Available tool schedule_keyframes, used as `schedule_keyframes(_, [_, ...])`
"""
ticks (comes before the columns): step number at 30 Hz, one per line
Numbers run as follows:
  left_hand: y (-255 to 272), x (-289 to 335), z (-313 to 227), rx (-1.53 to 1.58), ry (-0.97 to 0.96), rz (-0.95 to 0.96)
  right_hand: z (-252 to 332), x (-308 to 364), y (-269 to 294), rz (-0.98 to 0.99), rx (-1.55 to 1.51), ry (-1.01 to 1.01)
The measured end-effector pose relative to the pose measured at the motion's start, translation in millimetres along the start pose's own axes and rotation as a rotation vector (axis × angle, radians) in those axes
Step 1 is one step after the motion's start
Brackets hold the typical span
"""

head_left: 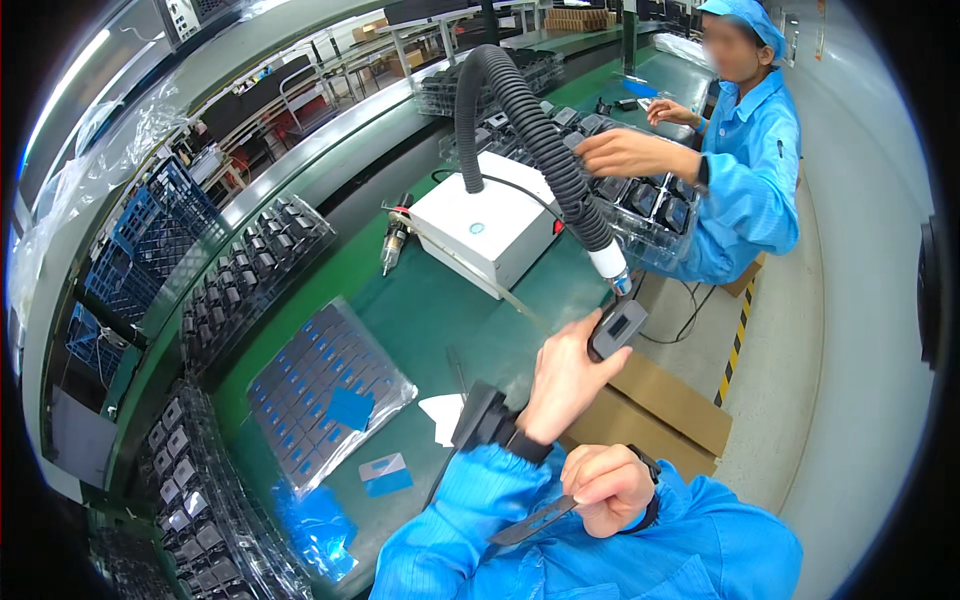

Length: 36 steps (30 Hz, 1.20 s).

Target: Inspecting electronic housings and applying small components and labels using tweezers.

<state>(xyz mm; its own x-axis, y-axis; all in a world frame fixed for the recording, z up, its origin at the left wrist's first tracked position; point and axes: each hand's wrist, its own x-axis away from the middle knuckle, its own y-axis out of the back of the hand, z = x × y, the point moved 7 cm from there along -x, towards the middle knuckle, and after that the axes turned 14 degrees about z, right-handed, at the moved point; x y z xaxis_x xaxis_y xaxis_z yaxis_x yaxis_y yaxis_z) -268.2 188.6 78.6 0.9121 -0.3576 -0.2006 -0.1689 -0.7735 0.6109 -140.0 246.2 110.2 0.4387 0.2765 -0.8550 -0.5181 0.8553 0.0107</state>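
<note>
Around the green bench [425,310], a lower clear tray [240,500] at eight o'clock and an upper tray [285,275] at nine carry rows of dark parts, and at twelve a white box [510,205] bears a round blue mark [477,229], too small to read. The left hand [570,370] has its fingers wrapped round a grey-and-black device [625,325] at three, by the hose nozzle [608,264]; the right hand's [608,488] fingers pinch a dark strip [535,520] at five; a co-worker's tray [650,245] at two holds black parts.

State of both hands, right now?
Left hand: closed, holding a grey device.
Right hand: closed, holding a dark strip.
</note>
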Motion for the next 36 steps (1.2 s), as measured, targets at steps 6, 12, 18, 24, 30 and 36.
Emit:
schedule_keyframes(6, [-13,-21,10,0.134,0.08,0.074,-5,14,26,-0.126,0.051,-0.096])
schedule_keyframes(12, [-14,-32,-2,0.167,0.053,0.115,-12,14,26,-0.085,0.024,-0.138])
schedule_keyframes(18, [-20,-31,6,0.245,-0.021,0.064,-17,19,26,-0.175,-0.02,-0.12])
schedule_keyframes(24, [-7,-20,7,0.28,0.003,0.023,-15,12,17,-0.152,-0.022,-0.128])
schedule_keyframes(30, [36,71,6,0.138,0.106,-0.153,-11,6,15,-0.242,0.078,-0.093])
schedule_keyframes(36, [86,235,39,0.477,0.43,-0.336,-52,-4,-3,-0.177,-0.07,-0.3])
